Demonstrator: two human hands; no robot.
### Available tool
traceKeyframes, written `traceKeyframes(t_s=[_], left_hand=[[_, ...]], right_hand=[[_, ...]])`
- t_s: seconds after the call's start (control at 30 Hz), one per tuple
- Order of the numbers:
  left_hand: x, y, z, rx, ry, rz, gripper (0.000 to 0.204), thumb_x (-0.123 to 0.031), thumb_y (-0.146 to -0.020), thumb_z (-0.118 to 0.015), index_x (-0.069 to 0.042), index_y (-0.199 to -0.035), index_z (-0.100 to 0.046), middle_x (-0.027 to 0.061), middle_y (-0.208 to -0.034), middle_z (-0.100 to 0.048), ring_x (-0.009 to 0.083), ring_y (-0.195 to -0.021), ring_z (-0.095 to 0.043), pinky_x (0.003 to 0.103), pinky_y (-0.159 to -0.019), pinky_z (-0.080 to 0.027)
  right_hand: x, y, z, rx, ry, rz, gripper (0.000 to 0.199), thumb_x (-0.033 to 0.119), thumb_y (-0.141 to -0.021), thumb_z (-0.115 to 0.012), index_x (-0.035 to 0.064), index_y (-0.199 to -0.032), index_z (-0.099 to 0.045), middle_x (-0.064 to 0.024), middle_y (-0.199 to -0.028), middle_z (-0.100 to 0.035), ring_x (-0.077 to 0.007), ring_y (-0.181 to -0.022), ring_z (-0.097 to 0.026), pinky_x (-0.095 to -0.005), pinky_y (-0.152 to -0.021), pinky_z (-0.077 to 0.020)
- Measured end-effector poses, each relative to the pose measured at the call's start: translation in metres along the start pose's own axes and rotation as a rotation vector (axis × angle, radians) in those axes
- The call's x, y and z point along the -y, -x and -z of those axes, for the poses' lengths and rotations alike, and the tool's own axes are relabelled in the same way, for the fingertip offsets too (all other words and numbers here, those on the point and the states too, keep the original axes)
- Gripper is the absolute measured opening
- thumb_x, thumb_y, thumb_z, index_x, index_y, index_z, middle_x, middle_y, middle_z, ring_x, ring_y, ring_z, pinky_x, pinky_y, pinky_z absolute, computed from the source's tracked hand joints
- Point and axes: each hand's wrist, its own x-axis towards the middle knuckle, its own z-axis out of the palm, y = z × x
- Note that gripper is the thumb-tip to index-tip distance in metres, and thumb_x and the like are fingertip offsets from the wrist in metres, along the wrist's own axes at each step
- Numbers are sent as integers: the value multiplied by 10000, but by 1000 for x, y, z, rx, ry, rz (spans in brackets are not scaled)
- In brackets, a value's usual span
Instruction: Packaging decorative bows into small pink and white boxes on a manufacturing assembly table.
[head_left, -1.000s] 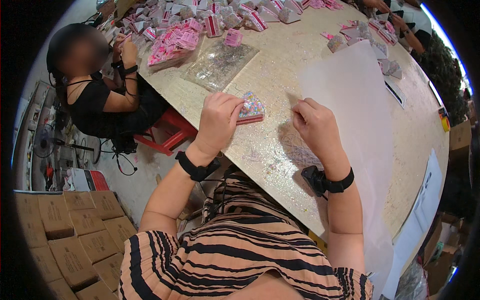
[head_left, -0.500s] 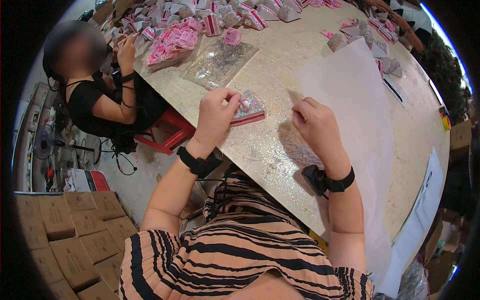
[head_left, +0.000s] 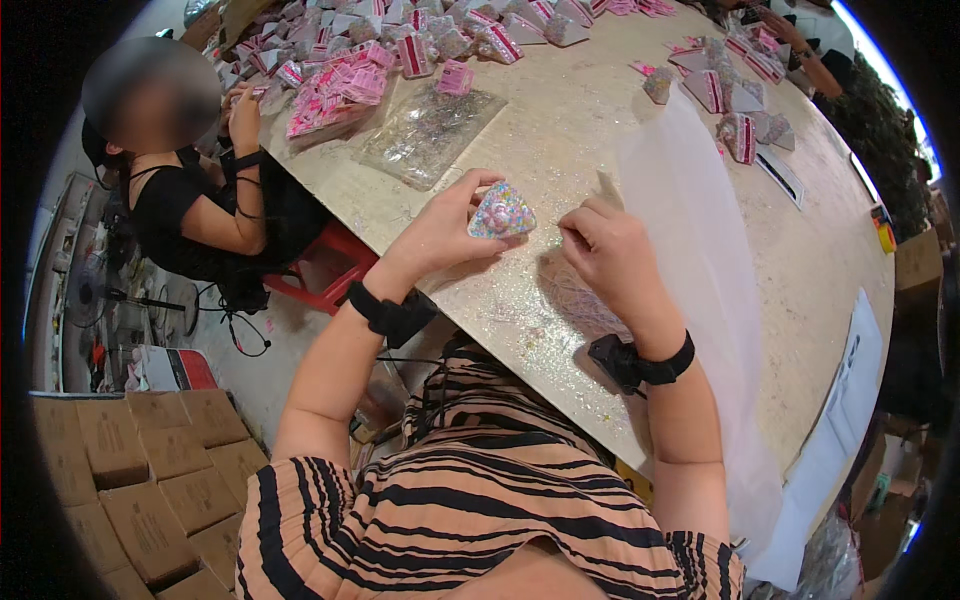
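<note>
My left hand (head_left: pixel 452 228) is curled round a small rounded-triangle piece covered in iridescent sequins (head_left: pixel 502 212), its thumb and fingers on either side. A raised lump sits in the middle of the sequined face. To the right of it, just apart, my right hand (head_left: pixel 612 245) is closed in a pinch. A small tan sliver (head_left: pixel 607 187) shows beyond its fingers; what the pinch itself holds is hidden. Below the right hand lies a tangle of pale thin threads (head_left: pixel 580 297) on the glitter-strewn table (head_left: pixel 520 325).
A flat clear bag of glittery material (head_left: pixel 430 137) lies beyond my left hand. Farther back are a heap of pink cards (head_left: pixel 340 92) and many sequined pieces (head_left: pixel 497 42). White sheeting (head_left: pixel 700 230) covers the right side. A co-worker (head_left: pixel 205 205) sits at the left.
My left hand has turned the sequined piece, so its striped edge no longer shows and its sequined face points up. My right hand has moved left, closer to it.
</note>
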Motion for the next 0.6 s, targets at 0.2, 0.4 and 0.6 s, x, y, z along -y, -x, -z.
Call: traceKeyframes(t_s=[0.2, 0.4, 0.6], left_hand=[[-7, -3, -19, -202, -324, -326, 590, -159, -687, -734, -35, -1189, -450, 176, -1102, -517, 357, -1027, -520, 379, -888, -440], [-16, -4, -23, -232, -410, -365, 590, -123, -683, -735, -38, -1192, -449, 173, -1101, -494, 360, -1045, -501, 404, -883, -436], [-22, -3, -29, -242, -466, -331, 599, -109, -679, -735, -43, -1203, -454, 177, -1125, -478, 372, -1052, -502, 410, -883, -443]], right_hand=[[1, 0, -5, -22, 21, 48, 64, 28, -729, -635, 8, -782, -604, -121, -737, -575, -284, -642, -589, -350, -579, -473], [0, 1, -7, 21, 38, 37, 77, 35, -724, -638, 10, -794, -621, -120, -739, -579, -284, -629, -592, -355, -574, -474], [2, 0, -5, 16, 22, 62, 93, 27, -709, -631, 8, -799, -624, -123, -740, -582, -294, -630, -590, -361, -577, -476]])
